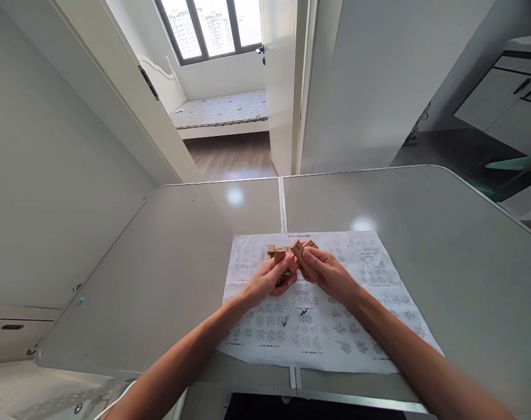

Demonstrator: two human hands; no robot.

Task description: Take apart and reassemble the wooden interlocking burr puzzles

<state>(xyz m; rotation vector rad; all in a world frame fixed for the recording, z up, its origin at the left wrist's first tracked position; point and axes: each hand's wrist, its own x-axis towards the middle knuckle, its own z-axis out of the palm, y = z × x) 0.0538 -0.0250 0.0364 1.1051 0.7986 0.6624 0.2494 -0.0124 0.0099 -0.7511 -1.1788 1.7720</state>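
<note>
Head view: the left hand [269,280] and right hand [333,273] come close together above the paper [317,315]. The right fingers pinch a tilted wooden piece [297,249] with a dark mark on its face; the left fingers grip a wooden cluster [280,251] just beside it. The fingers hide much, so I can't fairly say whether piece and cluster touch. Beneath the fingers and out to both sides spreads the paper, printed with small diagrams, on the worktop [182,251]. Beyond the fingers, a pale seam [282,204] runs to the far edge; well past that stands a bed [221,108] below a window [213,29].
</note>
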